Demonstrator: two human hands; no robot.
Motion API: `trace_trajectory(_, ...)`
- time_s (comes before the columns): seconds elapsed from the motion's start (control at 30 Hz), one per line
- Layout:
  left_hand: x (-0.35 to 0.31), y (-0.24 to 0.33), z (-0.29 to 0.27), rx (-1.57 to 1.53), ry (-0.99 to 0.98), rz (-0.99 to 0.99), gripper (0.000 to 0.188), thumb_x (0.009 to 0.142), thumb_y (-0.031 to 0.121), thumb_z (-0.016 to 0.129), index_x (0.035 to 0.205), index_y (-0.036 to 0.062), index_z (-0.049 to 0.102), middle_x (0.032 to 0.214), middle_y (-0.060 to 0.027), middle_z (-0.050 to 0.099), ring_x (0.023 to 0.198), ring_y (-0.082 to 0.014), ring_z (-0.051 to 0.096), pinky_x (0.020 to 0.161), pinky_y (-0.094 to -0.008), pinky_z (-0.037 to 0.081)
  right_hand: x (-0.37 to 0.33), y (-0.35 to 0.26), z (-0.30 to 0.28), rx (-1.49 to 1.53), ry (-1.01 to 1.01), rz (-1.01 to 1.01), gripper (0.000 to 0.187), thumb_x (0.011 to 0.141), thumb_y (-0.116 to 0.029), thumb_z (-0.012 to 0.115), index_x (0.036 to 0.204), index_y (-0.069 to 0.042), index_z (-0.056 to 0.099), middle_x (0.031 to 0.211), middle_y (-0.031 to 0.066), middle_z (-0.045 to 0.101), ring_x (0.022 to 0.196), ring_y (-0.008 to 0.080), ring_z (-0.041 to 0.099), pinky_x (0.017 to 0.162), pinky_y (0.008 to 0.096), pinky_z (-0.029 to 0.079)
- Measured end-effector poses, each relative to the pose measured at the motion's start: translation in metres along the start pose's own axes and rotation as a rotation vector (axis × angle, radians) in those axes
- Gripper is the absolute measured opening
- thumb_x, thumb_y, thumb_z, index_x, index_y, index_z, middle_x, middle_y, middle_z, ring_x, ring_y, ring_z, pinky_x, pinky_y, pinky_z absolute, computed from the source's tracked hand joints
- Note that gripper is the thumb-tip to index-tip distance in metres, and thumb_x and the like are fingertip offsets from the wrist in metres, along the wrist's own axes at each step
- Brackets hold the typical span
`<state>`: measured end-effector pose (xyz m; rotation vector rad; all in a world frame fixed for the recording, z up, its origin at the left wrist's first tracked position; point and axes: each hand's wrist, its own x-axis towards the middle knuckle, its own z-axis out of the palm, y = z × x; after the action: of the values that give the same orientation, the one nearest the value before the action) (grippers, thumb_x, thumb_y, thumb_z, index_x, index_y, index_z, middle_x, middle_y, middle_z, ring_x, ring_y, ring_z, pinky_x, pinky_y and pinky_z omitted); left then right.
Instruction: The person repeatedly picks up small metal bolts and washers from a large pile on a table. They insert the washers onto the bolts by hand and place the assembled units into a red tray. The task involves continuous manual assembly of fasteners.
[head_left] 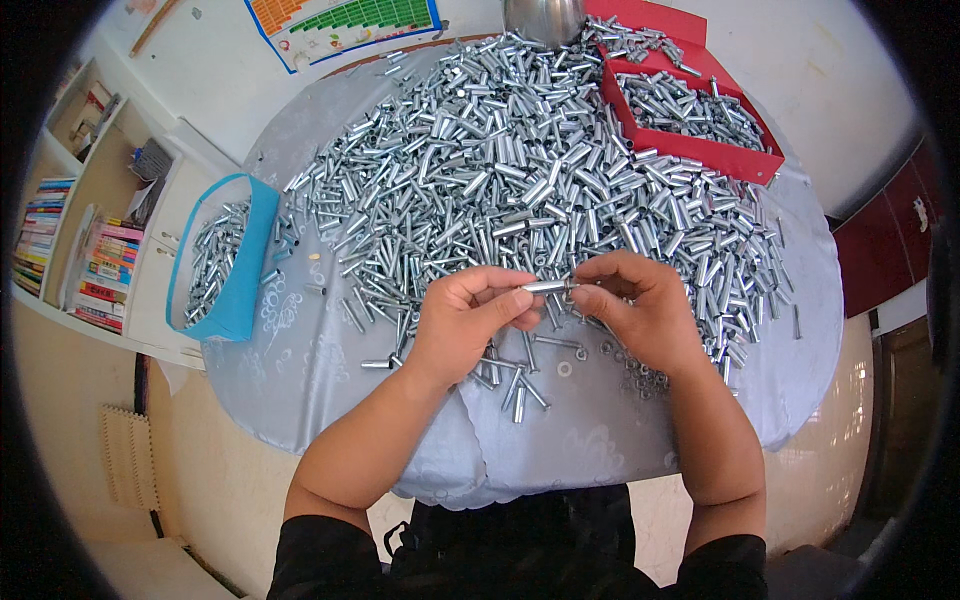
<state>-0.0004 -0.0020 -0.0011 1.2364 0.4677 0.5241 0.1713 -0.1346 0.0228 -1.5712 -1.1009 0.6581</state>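
Above the near part of the table, my left hand [470, 315] pinches a shiny metal sleeve anchor [545, 286] between thumb and fingers, lying almost level. At its right end, the thumb and fingertips of my right hand [645, 312] close on the tip; whether a small nut or washer sits there is hidden. Under and beyond both hands spreads a large heap of silvery sleeves and bolts [480, 170]. Several nuts and washers [640, 378] lie below my right hand, and a loose washer [565, 369] rests between my wrists.
A blue basket [240, 285] of metal parts stands at the left table edge. At the far right is a red box [690, 150] filled with anchors, near a metal pot [545, 20]. A grey cloth [330, 420] covers the round table. Bookshelves [90, 220] stand left.
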Motion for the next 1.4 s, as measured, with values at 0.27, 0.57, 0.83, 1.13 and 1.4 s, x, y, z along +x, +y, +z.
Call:
trace_trajectory(0.27, 0.002, -0.002, -0.002, -0.009, -0.002, 0.008, 0.021, 0.091, 0.003, 0.063, 0.110, -0.0041, 0.064, 0.096, -0.0155, 0.070, 0.081, -0.0198, 0.069, 0.074, -0.0309, 0.058, -0.005, -0.007, -0.022, -0.725, -0.474, -0.198, 0.023, 0.075, -0.027, 0.074, 0.078, -0.005, 0.066, 0.078, 0.0115, 0.064, 0.074, 0.0313, 0.064, 0.066, 0.0416, 0.050)
trace_trajectory(0.57, 0.001, 0.000, -0.002, 0.000, 0.002, 0.000, 0.021, 0.090, 0.002, 0.063, 0.110, -0.0039, 0.064, 0.096, -0.0159, 0.070, 0.081, -0.0200, 0.069, 0.075, -0.0311, 0.058, -0.005, -0.009, -0.023, -0.734, -0.505, -0.186, 0.021, 0.078, -0.024, 0.070, 0.084, -0.004, 0.066, 0.081, 0.0131, 0.065, 0.078, 0.0327, 0.065, 0.069, 0.0426, 0.050)
trace_trajectory(0.83, 0.001, 0.001, 0.000, -0.012, -0.006, 0.011, 0.020, 0.090, 0.002, 0.063, 0.109, -0.0044, 0.065, 0.096, -0.0160, 0.070, 0.082, -0.0199, 0.069, 0.075, -0.0308, 0.058, 0.001, -0.004, -0.016, -0.061, -0.030, -0.023, 0.018, 0.082, -0.004, 0.071, 0.099, 0.001, 0.067, 0.084, 0.0071, 0.069, 0.075, 0.0119, 0.064, 0.068, 0.0269, 0.051)
trace_trajectory(1.13, 0.000, 0.000, 0.000, -0.021, -0.002, 0.005, 0.021, 0.090, 0.001, 0.063, 0.110, -0.0046, 0.065, 0.097, -0.0171, 0.070, 0.082, -0.0204, 0.070, 0.075, -0.0307, 0.059, 0.002, 0.001, -0.009, 0.009, -0.022, -0.005, 0.019, 0.082, -0.003, 0.072, 0.100, 0.001, 0.067, 0.088, 0.0065, 0.069, 0.077, 0.0111, 0.064, 0.071, 0.0256, 0.052)
trace_trajectory(1.4, 0.000, 0.000, 0.000, -0.012, -0.011, 0.015, 0.021, 0.089, 0.000, 0.064, 0.109, -0.0044, 0.065, 0.096, -0.0175, 0.070, 0.082, -0.0208, 0.070, 0.075, -0.0313, 0.059, 0.002, 0.003, -0.005, 0.035, -0.026, -0.009, 0.016, 0.086, -0.009, 0.071, 0.097, 0.002, 0.067, 0.083, 0.0071, 0.068, 0.073, 0.0110, 0.063, 0.067, 0.0258, 0.051)
